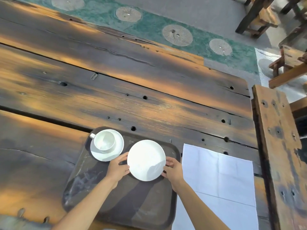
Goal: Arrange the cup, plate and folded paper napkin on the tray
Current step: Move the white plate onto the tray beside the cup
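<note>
You are in the middle of placing the plate (146,160). Your left hand (118,168) and right hand (172,169) hold it by opposite edges, fingers curled round the rim, so your grip is two-handed and closed on the plate alone. Whether the plate already rests on the tray (119,206) or hangs just above it cannot be told from here; it sits over the far right part of the tray, between your two hands.

Just beyond your left hand, to its far-left side, the cup (104,140) stands upright on its saucer (116,151) in the tray's far left corner, handle pointing away to the left. The saucer's near edge lies very close to your left fingertips and to the plate's rim, so settle the plate without nudging it.

Just outside your right hand, off the tray on the wooden surface (116,90), lies the paper napkin (217,176), spread out flat with its creases showing. The likely next move is to let go of the plate, then fold the napkin and set it in the bare near half of the tray, below your grip.

The count: one tray, one cup, one saucer, one plate, one napkin, two hands.
</note>
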